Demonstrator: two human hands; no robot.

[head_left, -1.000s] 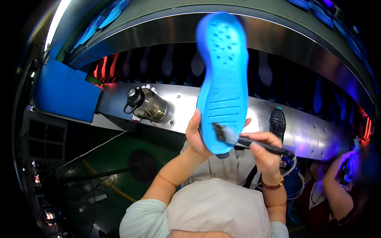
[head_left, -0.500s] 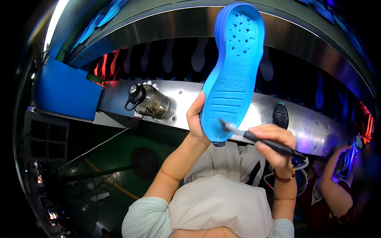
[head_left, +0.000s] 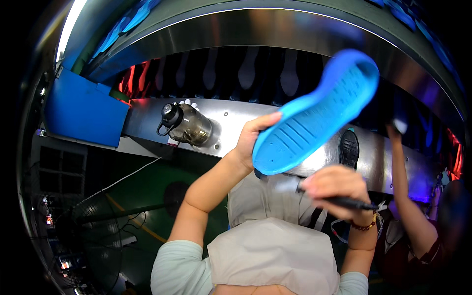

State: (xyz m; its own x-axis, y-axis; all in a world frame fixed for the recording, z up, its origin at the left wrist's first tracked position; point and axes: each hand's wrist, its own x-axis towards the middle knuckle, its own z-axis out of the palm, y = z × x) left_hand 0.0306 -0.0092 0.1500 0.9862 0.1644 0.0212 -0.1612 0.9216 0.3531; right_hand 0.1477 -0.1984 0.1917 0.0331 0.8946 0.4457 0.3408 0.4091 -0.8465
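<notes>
My left hand grips the heel end of a bright blue shoe sole, thumb along its rim. Tilted up to the right, the sole shows its hollow inside, with ribs near the heel and small holes toward the blurred toe. My right hand is closed around a slim black-handled tool, held like a pen. Its pale front end is smeared by motion, just below the sole's heel and apart from the sole as far as I can tell. A cord or tube shows near the handle's rear.
A dark bottle with a black lid stands on the metal ledge. A black sole-shaped piece lies on the ledge to the right. Behind, soles hang in a dark opening. A co-worker's arm reaches in at right. A blue box is at left.
The sole has swung from nearly upright to leaning right and tipped. The tool has come down off the sole's inner face. A co-worker's arm now reaches up toward the opening.
</notes>
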